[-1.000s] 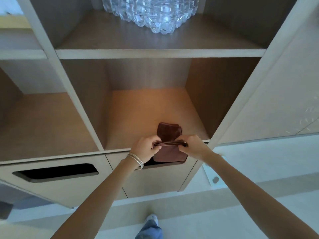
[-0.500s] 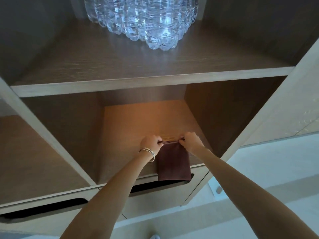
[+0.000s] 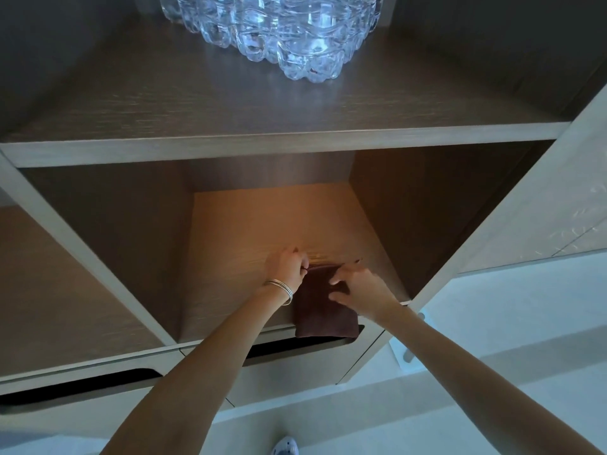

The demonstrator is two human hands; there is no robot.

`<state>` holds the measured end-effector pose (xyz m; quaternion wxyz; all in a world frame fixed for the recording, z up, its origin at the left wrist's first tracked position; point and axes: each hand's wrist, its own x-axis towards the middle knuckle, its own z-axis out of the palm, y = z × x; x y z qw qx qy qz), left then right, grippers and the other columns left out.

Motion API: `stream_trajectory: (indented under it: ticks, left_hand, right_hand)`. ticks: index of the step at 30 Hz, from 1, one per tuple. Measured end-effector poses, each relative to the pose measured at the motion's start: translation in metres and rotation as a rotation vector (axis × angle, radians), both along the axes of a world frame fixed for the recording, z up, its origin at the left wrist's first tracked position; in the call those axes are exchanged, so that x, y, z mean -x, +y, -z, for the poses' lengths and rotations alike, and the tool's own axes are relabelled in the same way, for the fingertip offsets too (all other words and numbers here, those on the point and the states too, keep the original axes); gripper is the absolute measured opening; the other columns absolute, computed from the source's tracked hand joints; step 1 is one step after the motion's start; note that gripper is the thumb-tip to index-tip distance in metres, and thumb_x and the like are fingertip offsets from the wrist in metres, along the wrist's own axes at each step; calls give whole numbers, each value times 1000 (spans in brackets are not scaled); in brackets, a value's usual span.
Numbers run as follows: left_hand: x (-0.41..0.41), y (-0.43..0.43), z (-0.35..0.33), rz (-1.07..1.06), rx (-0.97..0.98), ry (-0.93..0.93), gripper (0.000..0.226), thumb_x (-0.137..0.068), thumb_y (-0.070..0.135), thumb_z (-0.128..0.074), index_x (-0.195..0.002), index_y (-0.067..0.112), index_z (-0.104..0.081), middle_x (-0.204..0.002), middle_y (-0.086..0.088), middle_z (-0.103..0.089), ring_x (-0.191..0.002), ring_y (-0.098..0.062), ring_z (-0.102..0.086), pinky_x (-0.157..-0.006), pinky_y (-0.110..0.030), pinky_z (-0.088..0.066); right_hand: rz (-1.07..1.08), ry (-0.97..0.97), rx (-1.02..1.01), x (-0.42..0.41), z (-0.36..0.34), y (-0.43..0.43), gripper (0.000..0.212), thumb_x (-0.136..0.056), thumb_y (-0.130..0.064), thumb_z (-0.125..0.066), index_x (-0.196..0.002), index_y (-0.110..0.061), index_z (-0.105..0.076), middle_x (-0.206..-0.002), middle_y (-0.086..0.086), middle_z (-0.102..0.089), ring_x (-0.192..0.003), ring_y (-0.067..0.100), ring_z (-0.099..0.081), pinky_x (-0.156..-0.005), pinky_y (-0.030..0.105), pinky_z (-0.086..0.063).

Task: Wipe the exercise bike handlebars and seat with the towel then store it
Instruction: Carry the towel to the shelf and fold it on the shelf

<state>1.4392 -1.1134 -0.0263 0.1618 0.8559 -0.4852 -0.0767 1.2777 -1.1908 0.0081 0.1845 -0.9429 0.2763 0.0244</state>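
Brown towel (image 3: 323,310) overhangs the shelf (image 3: 249,231) lip; left hand (image 3: 285,269) pinches its far edge, right hand (image 3: 363,290) lies open on top. Push it deeper.

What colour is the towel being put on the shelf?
Dark brown, almost maroon; the towel shows best in the head view.

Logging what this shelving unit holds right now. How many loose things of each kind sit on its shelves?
Folded brown towel: 1, at the front of the lit middle cubby, overhanging its edge, with both hands on it.
Pack of clear plastic bottles: 1, on the shelf above; the bottles inside cannot be counted.
Total: 2
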Motion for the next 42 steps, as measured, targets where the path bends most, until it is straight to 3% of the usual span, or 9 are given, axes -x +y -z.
stream_trajectory:
  ticks: [3,7,12,17,23,26,30,35,42]
  left_hand:
    - [5,8,-4,65,-2,-39,17,-89,24,-59,-104,21,-67,-118,2,-55,-111,-21,-52,-86,-32,-40]
    - [27,43,-13,254,14,-74,40,-89,41,-54,-125,24,-57,-134,6,-48,-124,-17,-43,-102,-33,-37]
    - [50,61,0,335,-144,-79,62,-86,51,-55,-140,23,-43,-148,3,-37,-136,-17,-32,-112,-31,-20]
    - [42,33,3,291,-141,-42,57,-85,49,-57,-136,24,-49,-144,4,-43,-133,-18,-37,-111,-34,-28]
    - [36,8,4,225,-145,4,53,-86,45,-58,-134,25,-51,-144,6,-43,-131,-18,-40,-107,-35,-35]
    - [34,-7,1,238,-154,10,55,-87,43,-58,-136,22,-48,-146,3,-41,-132,-20,-39,-108,-33,-32]
    - [32,-8,-3,245,-110,-79,54,-91,38,-54,-140,20,-41,-149,2,-36,-135,-20,-34,-110,-31,-24]
    - [33,1,4,230,-44,-99,45,-92,30,-55,-136,24,-48,-136,6,-55,-122,-19,-49,-99,-26,-32]
    - [20,-43,7,156,-80,-40,42,-94,24,-51,-135,18,-44,-127,-6,-60,-113,-29,-55,-89,-37,-43]
  right_hand:
    - [-48,136,-31,8,14,3,52,-86,-30,-63,-133,-13,-49,-142,3,-44,-128,22,-46,-106,37,-39]
    - [-57,126,-22,8,20,-1,52,-88,-29,-60,-136,-14,-47,-146,1,-41,-128,23,-45,-105,39,-39]
    - [-55,127,-27,1,18,-15,49,-87,-23,-61,-134,-13,-50,-146,1,-41,-131,22,-43,-107,40,-37]
    - [-19,123,23,-4,10,-25,48,-91,-19,-56,-138,-13,-45,-151,2,-35,-134,22,-38,-108,35,-34]
    - [-36,72,20,28,14,-7,44,-93,-25,-54,-135,-18,-48,-147,-2,-41,-127,20,-48,-105,33,-39]
    - [-17,126,95,26,20,-10,44,-96,-20,-48,-139,-21,-42,-148,-3,-39,-124,22,-51,-102,35,-44]
    - [48,137,133,12,19,-23,41,-93,-12,-47,-132,-21,-51,-139,-1,-49,-113,30,-58,-93,39,-48]
    - [103,96,169,6,26,-25,34,-90,-4,-45,-122,-13,-46,-115,11,-62,-94,38,-63,-76,42,-52]
    - [141,108,218,-17,24,-57,32,-88,3,-48,-118,-11,-46,-117,11,-61,-98,38,-63,-75,41,-50]
